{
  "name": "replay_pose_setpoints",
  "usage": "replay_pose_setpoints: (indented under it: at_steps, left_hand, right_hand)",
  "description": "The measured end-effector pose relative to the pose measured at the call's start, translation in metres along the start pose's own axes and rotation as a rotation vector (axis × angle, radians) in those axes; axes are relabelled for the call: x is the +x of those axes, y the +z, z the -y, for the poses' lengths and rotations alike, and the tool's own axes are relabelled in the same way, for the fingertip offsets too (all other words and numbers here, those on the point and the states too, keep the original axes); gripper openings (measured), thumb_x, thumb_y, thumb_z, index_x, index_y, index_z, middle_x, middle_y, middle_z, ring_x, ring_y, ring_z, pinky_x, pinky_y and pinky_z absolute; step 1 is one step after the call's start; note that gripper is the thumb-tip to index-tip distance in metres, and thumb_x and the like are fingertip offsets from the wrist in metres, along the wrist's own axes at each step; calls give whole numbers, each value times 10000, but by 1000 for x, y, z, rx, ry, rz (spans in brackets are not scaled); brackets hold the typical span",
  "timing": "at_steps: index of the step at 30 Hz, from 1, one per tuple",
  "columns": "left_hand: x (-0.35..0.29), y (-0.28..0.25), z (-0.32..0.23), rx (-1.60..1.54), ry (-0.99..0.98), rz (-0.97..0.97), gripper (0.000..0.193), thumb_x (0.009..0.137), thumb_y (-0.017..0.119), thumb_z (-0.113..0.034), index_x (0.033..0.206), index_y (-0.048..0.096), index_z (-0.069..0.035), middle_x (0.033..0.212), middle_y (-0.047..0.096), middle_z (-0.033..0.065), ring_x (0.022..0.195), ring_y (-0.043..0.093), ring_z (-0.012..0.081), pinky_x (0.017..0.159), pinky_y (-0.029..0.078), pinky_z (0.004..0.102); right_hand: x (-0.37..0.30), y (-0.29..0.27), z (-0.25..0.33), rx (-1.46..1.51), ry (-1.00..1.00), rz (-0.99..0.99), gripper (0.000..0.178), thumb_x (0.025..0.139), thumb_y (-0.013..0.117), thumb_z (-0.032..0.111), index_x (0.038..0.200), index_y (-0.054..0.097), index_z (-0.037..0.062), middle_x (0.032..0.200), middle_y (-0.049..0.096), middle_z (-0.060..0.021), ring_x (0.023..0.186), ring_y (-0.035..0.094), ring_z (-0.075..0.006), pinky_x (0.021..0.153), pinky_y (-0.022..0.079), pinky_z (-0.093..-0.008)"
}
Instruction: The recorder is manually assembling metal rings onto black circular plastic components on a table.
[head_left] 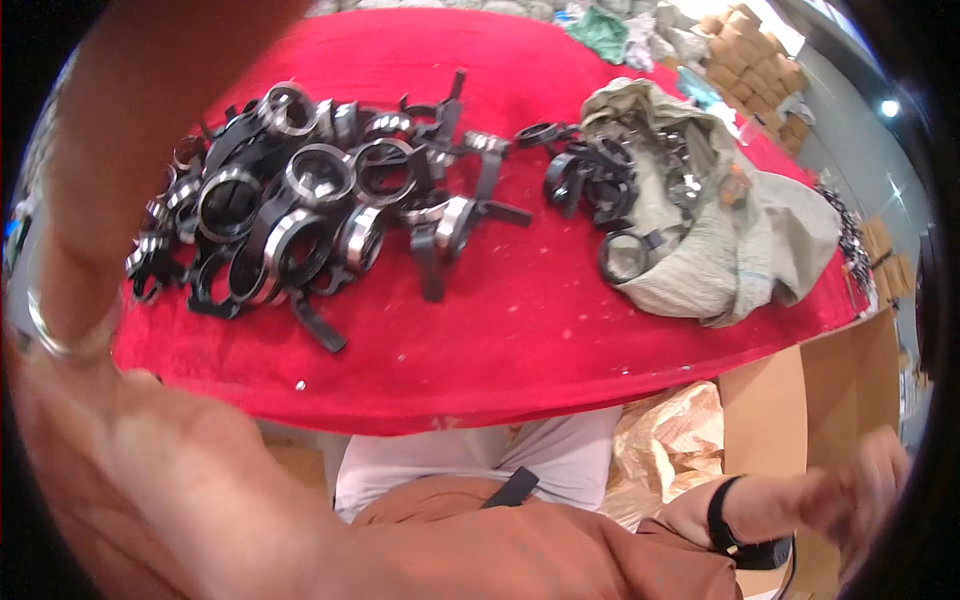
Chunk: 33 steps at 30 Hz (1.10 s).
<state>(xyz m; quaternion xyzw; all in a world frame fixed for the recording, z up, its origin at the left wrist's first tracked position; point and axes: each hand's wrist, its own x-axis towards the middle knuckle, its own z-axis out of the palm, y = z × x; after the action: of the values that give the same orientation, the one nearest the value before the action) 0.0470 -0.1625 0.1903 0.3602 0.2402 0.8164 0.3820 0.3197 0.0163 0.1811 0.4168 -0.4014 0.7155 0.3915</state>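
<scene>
Head view: your two hands, one heap of rings [268,228], one sack [690,285].

On the one red table [450,340], the black-and-silver rings lie heaped left of centre, roughly twenty, though overlap spoils an exact count; about five more lie at the mouth of the sack, to the right, with clear pieces inside it. Your left hand [90,390] looms blurred and close to the lens, one finger pointing up past the heap's left side, one silver band [42,328] on a finger; whether its grip is spread or closed, you can't tell. Your right arm reaches out to the lower right, one black strap [718,515] at the wrist; your right hand [860,495] blurs before the carton [845,380], its grip unreadable too.
</scene>
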Motion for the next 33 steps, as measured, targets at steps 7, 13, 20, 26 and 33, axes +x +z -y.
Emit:
replay_pose_setpoints:
  at_steps: [7, 13, 20, 26, 33]
  left_hand:
    - [-12, -33, 101, 290, -450, -32, 187, 915, 502, -98, 1033, 553, 38, 902, 614, 146, 703, 642, 182, 601, 539, 275]
    - [25, -53, 223, 546, -621, 55, 170, 882, 572, -104, 996, 569, 21, 881, 620, 85, 745, 615, 145, 625, 512, 246]
    - [85, -70, 265, 1411, 267, 329, 490, 735, 697, -150, 1176, 508, -48, 1075, 498, 163, 806, 591, 282, 653, 517, 354]
    - [94, -82, 281, 1443, 159, 454, 671, 680, 730, -159, 1285, 444, -123, 1272, 387, 226, 752, 574, 265, 646, 512, 376]
    - [97, -84, 284, 1468, 35, 495, 592, 675, 728, -176, 1217, 498, -119, 1234, 423, 205, 834, 541, 298, 710, 486, 406]
  right_hand:
    - [-8, -129, -56, -1717, 698, -423, 187, 795, 627, 62, 959, 655, -21, 780, 664, -80, 688, 607, -99, 618, 477, -229]
    - [-10, -252, -51, -2121, 648, -251, 214, 794, 604, 116, 970, 657, 6, 817, 674, -139, 725, 656, -152, 667, 513, -278]
    - [6, -365, -35, -1314, 1026, -1039, 286, 895, 498, 124, 1124, 553, -38, 856, 627, -133, 777, 631, -229, 659, 535, -316]
    - [27, -431, -37, -2283, 1206, -463, 514, 771, 621, 375, 1098, 593, -20, 1083, 609, -218, 959, 610, -324, 870, 455, -363]
    - [50, -500, -99, -2168, 1183, -303, 820, 654, 679, 510, 1239, 492, -32, 1224, 521, -254, 1157, 503, -334, 987, 380, -356]
